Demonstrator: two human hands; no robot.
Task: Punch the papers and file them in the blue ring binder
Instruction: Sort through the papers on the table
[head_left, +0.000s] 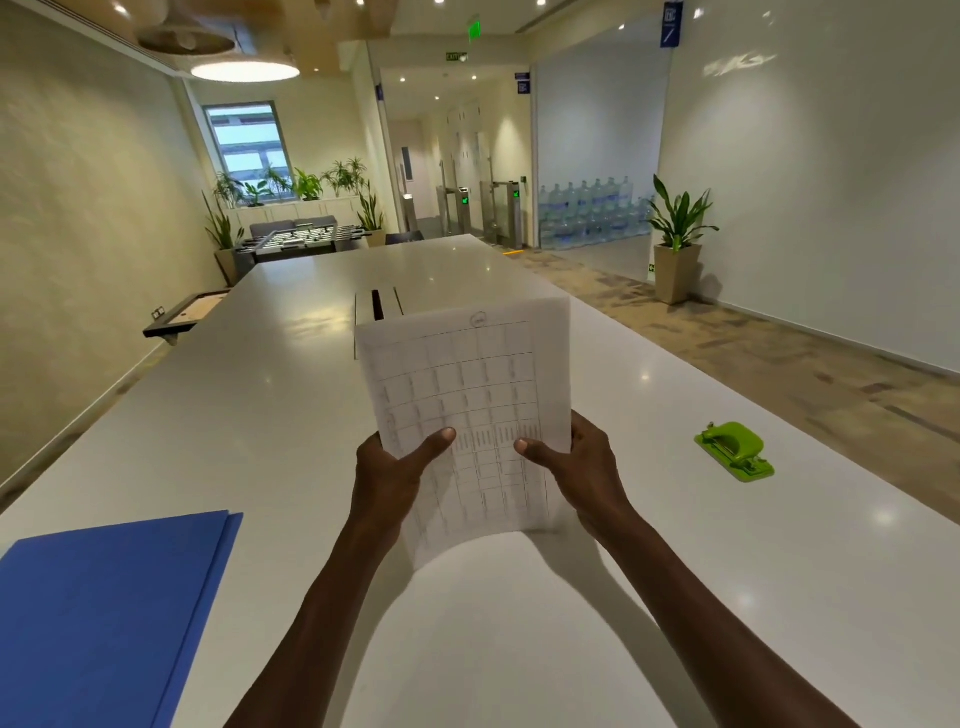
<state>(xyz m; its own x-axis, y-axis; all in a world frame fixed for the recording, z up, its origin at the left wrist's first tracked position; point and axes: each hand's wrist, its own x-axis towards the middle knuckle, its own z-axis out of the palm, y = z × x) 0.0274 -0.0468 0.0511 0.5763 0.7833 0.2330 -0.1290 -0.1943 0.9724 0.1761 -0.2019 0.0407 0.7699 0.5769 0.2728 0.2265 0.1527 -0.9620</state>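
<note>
Holding a thin stack of white printed papers with a faint table grid (467, 415) upright above the long white worktop (727, 597), both hands are sharing the load: the left hand (395, 467) is pinching the lower left edge with its thumb across the front, and the right hand (582, 467) is doing the same on the lower right edge, each grip closed on the sheets. Judging by this, the squaring-up step before punching is in hand. A green plastic hole punch (735, 451) is sitting on the worktop at about three o'clock, well apart from the stack. A closed blue ring binder (104, 613) is lying at about eight o'clock. Next, the stack's edge probably needs carrying rightward and feeding into the punch's slot.
</note>
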